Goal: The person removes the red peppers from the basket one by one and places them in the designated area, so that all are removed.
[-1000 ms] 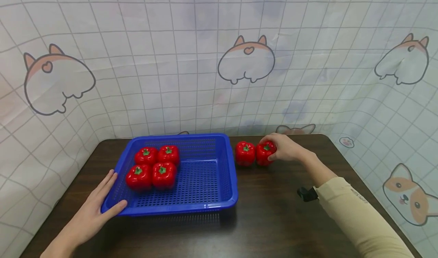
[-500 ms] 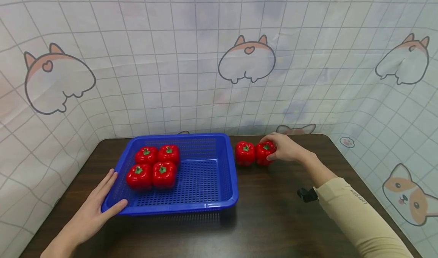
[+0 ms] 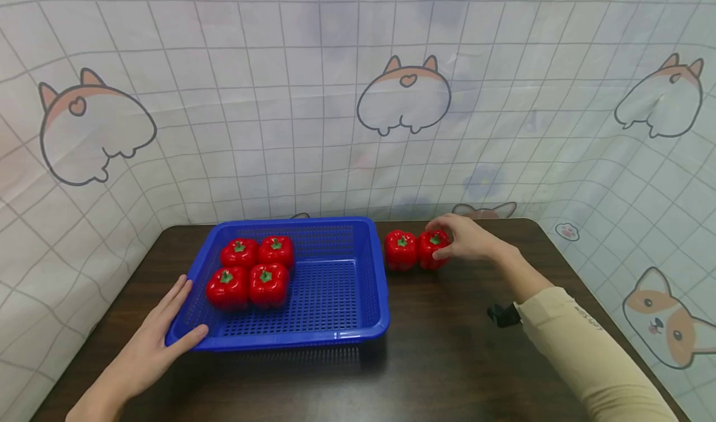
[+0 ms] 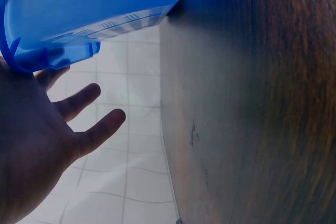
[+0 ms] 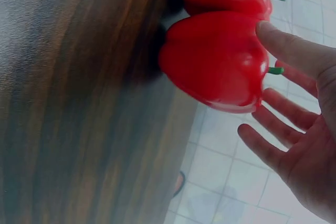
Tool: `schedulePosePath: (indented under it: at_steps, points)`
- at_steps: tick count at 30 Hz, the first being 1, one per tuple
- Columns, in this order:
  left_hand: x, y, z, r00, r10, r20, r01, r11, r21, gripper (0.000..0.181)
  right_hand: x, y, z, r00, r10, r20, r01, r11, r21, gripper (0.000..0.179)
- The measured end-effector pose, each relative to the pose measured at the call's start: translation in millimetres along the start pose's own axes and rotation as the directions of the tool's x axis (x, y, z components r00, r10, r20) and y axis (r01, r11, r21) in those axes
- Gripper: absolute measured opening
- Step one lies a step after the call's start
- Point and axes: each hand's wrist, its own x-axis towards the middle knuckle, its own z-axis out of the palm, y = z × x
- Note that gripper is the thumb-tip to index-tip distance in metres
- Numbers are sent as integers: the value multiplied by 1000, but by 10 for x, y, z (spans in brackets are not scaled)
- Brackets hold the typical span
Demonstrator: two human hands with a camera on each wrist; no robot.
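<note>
A blue plastic basket [image 3: 358, 335] holds several red bell peppers [image 3: 270, 285] with green stems, grouped in its left half. My left hand [image 3: 142, 347] lies against the basket's left front corner, its thumb along the front rim and its fingers straight. In the left wrist view those fingers [image 4: 100, 129] extend below the basket's rim. Two more red peppers stand side by side on the table, right of the basket. Around the right-hand pepper [image 5: 215, 61] is my right hand [image 3: 472, 240], thumb touching its upper edge, other fingers spread loosely behind it.
The dark wood table [image 3: 442, 360] ends at a white grid-patterned cloth [image 3: 313, 179] with cartoon dogs, behind and at both sides. The left pepper [image 3: 400, 250] of the pair stands close to the basket's right wall. A black strap piece [image 3: 503, 316] hangs by my right sleeve.
My right hand has risen very slightly and its hold looks looser around the pepper, which sits a touch further left. The left hand and basket stay put.
</note>
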Motion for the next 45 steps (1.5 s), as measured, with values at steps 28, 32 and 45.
schedulePosePath:
  at_steps: [28,32,45]
  points:
    - [6,0,-4,1000,-1,4,1,1000,-3,83,485,-813,-194,993,-94,71,100,992,-82,50]
    - [-3,1,4,1000,-3,7,3,1000,-11,83,559,-952,-176,990,-110,93,120,987,-110,51]
    - [-5,8,2,1000,2,10,-2,1000,-6,83,776,-1386,-74,970,-174,172,199,969,-147,52]
